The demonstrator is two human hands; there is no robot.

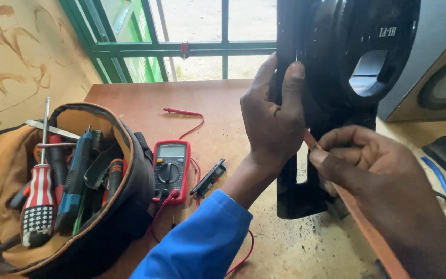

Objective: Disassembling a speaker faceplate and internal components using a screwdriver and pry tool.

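While both hands grip the black speaker panel [336, 103], the wooden table [130, 103] stands by a green-barred window [192, 49].

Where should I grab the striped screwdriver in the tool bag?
Take the striped screwdriver by its fat red-and-white handle, coming from above through the tool bag opening. Its thin shaft points up and away, and the handle lies on top of the other tools, so it looks the easiest grip.

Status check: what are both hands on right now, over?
Left hand gripping the black speaker housing edge. Right hand pinching a thin tool at its side. Multimeter and tool bag sit left, clear.
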